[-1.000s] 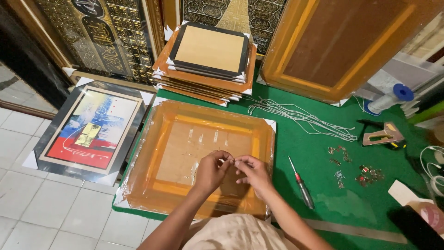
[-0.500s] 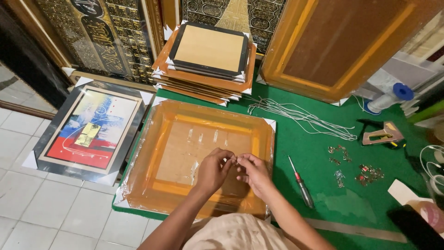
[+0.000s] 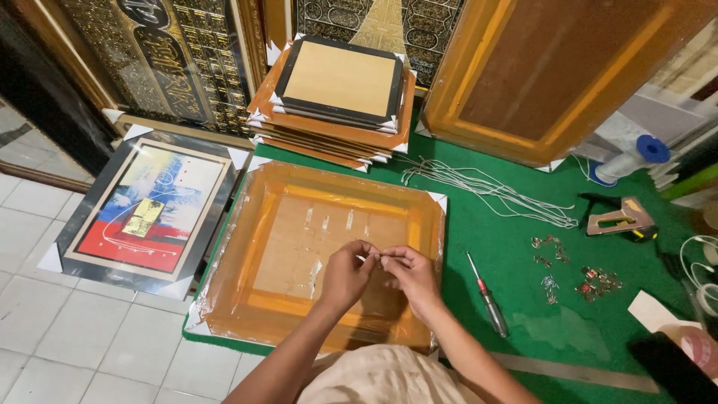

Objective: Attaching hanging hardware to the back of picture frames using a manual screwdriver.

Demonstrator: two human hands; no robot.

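The left hand (image 3: 345,275) and the right hand (image 3: 410,275) are meeting over the middle of a frame (image 3: 247,299), fingertips pinched together on a small pale piece (image 3: 372,257) between them (it may be a bit of wire or a clip; it is too small to tell). Both hands are curled nearly closed, thumbs pressing against forefingers, with the other fingers folded under.

The frame is lying face down on a green mat (image 3: 523,224), wrapped in orange-tinted film, with white corner guards showing at its edges. Just right of it a screwdriver (image 3: 488,296) is lying on the mat, tip pointing away from the person. Further right, small metal fittings (image 3: 572,273) are sitting in loose clusters, and beyond them a staple gun (image 3: 619,218) is resting near a blue-capped spool (image 3: 632,157). A bundle of white cords (image 3: 486,187) is stretching across the mat behind the frame.

A stack of wrapped frames (image 3: 336,97) is standing just behind, and a colourful painting (image 3: 146,213) is lying on the tiled floor (image 3: 67,344) to the left.
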